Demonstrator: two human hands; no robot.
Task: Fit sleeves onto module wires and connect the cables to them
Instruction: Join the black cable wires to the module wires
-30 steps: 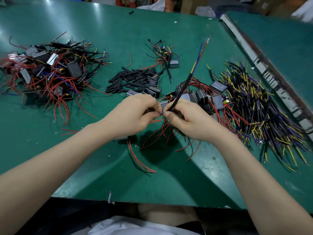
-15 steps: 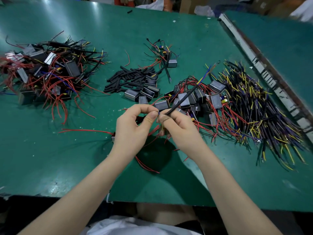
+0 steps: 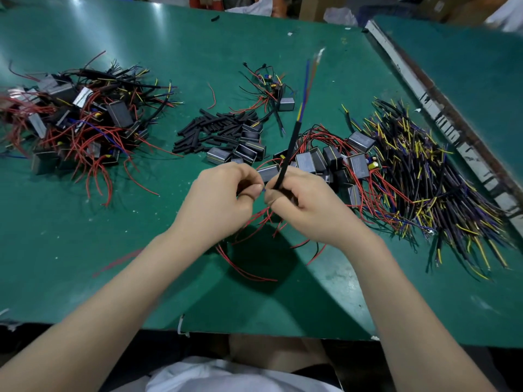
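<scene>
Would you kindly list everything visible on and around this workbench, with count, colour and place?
Table: one, green, fills the view.
Second table: one, green, far right.
Finished modules pile: one heap, grey boxes with red and black wires, far left.
Sleeves: one pile, black, centre.
Lone module: one, grey, beyond the sleeves.
Unfinished modules: many, grey with red wires, just beyond the hands.
Cable pile: one heap, black with yellow and blue ends, right.
Held cable: one, black, pointing away from the person.
Left hand: pinches a small wire end.
Right hand: grips the held cable.
</scene>
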